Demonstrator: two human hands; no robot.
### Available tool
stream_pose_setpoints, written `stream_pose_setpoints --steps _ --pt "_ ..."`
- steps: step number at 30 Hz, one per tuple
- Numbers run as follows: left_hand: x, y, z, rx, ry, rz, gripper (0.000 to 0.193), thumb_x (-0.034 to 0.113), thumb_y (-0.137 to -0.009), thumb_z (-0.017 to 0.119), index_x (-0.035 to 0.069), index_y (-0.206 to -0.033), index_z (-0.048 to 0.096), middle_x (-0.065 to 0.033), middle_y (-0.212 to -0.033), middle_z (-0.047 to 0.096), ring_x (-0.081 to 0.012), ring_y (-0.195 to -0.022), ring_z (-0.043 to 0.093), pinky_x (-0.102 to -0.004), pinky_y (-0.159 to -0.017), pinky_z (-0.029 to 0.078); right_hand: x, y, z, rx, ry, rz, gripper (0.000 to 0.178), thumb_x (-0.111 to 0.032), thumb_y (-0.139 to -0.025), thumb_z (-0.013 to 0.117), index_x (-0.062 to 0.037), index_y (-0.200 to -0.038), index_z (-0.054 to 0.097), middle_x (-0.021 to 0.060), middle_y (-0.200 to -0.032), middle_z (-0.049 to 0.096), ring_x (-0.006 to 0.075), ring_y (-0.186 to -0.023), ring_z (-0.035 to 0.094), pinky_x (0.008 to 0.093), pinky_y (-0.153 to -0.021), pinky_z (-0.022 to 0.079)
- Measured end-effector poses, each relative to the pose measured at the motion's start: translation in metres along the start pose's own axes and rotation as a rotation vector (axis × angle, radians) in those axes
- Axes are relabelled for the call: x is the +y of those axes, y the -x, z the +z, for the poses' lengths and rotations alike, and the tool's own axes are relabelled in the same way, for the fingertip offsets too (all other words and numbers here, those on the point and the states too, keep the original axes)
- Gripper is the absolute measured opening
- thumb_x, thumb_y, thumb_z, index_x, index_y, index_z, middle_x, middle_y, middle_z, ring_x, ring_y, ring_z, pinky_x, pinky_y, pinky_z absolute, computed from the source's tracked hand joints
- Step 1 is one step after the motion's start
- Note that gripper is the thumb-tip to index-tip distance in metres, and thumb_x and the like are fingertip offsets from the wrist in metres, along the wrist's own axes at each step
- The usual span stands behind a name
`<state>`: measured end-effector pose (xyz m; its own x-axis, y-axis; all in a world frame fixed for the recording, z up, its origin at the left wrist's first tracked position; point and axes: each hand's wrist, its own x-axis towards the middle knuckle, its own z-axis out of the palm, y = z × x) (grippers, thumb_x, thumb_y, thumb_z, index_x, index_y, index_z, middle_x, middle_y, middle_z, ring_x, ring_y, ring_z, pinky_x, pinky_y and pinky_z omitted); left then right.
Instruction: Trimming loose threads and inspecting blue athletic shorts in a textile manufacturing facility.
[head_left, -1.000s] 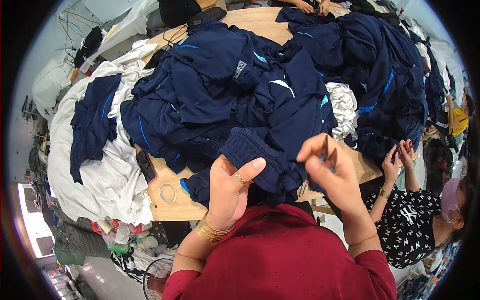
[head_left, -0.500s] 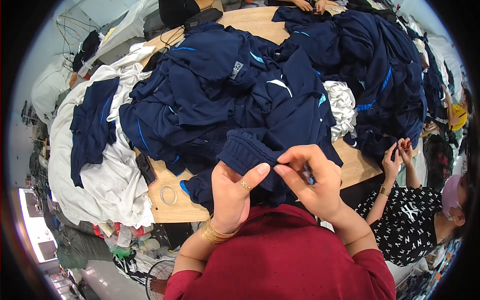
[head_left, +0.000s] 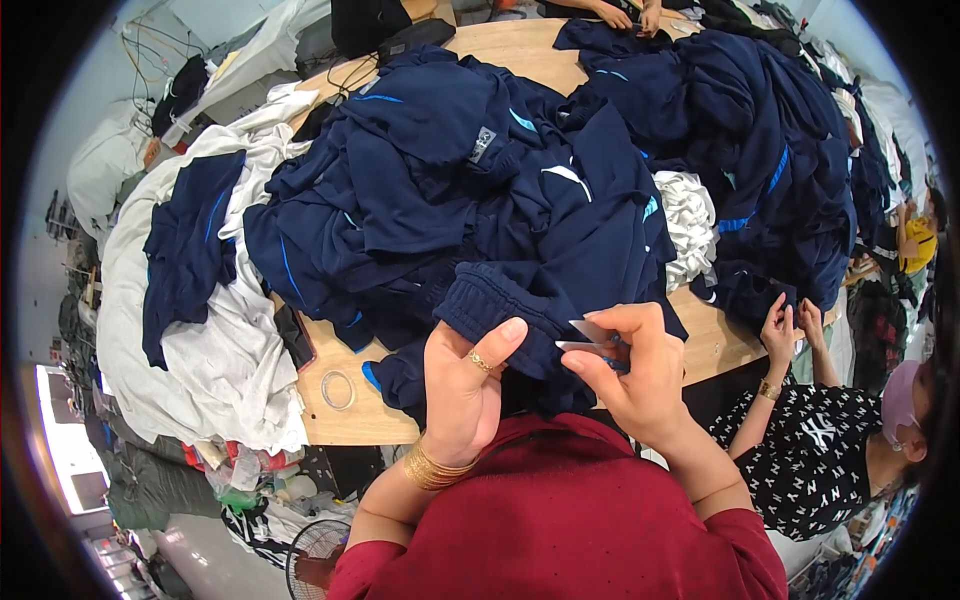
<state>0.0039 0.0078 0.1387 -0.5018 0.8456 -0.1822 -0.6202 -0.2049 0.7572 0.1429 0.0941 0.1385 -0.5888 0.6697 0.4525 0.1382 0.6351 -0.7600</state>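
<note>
A gathered navy elastic band of a garment is pinched in my left hand, thumb on top of the cloth. Just right of it, my right hand is closed round a small pair of thread snips. The two pale blades point left, spread apart, close to the band's edge; the rest of the snips is mostly hidden in my palm. Beyond both hands lies a big heap of navy garments with light-blue and white trim, which the held piece joins.
White cloth with a navy piece on it lies left. A clear ring rests on the wooden table. White strips and a second navy heap lie right. A co-worker handles navy cloth at the right.
My right fingertips have left the band's edge and shifted slightly right. The snips' blades, tucked in the hand before, now show spread toward the cloth. My left hand keeps its hold.
</note>
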Motion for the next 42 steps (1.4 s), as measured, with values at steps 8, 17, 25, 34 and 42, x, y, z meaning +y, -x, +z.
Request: stream_pose_setpoints --steps 8,17,25,34,42 --pt "-0.007 -0.001 -0.001 -0.022 0.014 0.008 0.023 0.002 -0.083 0.057 -0.001 -0.106 0.054 -0.0068 -0.1 0.062 -0.0139 -0.094 0.059 -0.0276 -0.088 0.044 -0.003 -0.007 0.01 0.06 0.113 -0.042 0.028 -0.019 -0.077 0.073 0.0006 -0.088 0.056 0.0076 -0.065 0.061 0.0175 -0.052 0.06 0.0254 -0.048 0.047" --pt "-0.01 -0.001 0.0 -0.069 0.012 -0.011 0.026 0.002 -0.084 0.057 -0.002 -0.109 0.052 -0.0082 -0.103 0.061 -0.0158 -0.096 0.058 -0.0297 -0.09 0.043 -0.004 -0.01 0.007 0.064 0.141 -0.08 0.027 -0.019 -0.077 0.073 0.0001 -0.086 0.057 0.0071 -0.064 0.06 0.0174 -0.051 0.059 0.0256 -0.047 0.046" --pt "-0.005 0.0 0.007 -0.019 0.071 -0.042 0.016 -0.005 -0.082 0.059 0.0 -0.096 0.055 -0.0059 -0.094 0.061 -0.0122 -0.087 0.058 -0.0253 -0.082 0.045 -0.004 -0.009 0.006 0.054 0.17 -0.081 0.024 -0.018 -0.079 0.072 -0.0005 -0.086 0.057 0.007 -0.064 0.061 0.0193 -0.052 0.06 0.0264 -0.047 0.046" --pt "-0.003 0.002 0.0 -0.029 0.135 -0.089 0.027 0.02 -0.095 0.045 -0.002 -0.108 0.053 -0.0123 -0.102 0.062 -0.0199 -0.093 0.063 -0.035 -0.083 0.052 0.011 -0.013 -0.004 0.007 -0.373 0.251 0.032 -0.018 -0.081 0.069 -0.0033 -0.104 0.053 -0.0016 -0.071 0.05 0.0046 -0.063 0.044 0.0177 -0.058 0.037" --pt "-0.006 0.003 -0.002 -0.096 0.073 -0.07 0.032 0.022 -0.096 0.041 -0.005 -0.109 0.054 -0.0148 -0.104 0.062 -0.0212 -0.094 0.063 -0.0346 -0.083 0.052 0.006 -0.025 -0.007 0.004 -0.104 0.061 0.007 -0.006 -0.081 0.064 -0.0035 -0.087 0.061 -0.0037 -0.069 0.051 0.0038 -0.059 0.041 0.0191 -0.052 0.03"
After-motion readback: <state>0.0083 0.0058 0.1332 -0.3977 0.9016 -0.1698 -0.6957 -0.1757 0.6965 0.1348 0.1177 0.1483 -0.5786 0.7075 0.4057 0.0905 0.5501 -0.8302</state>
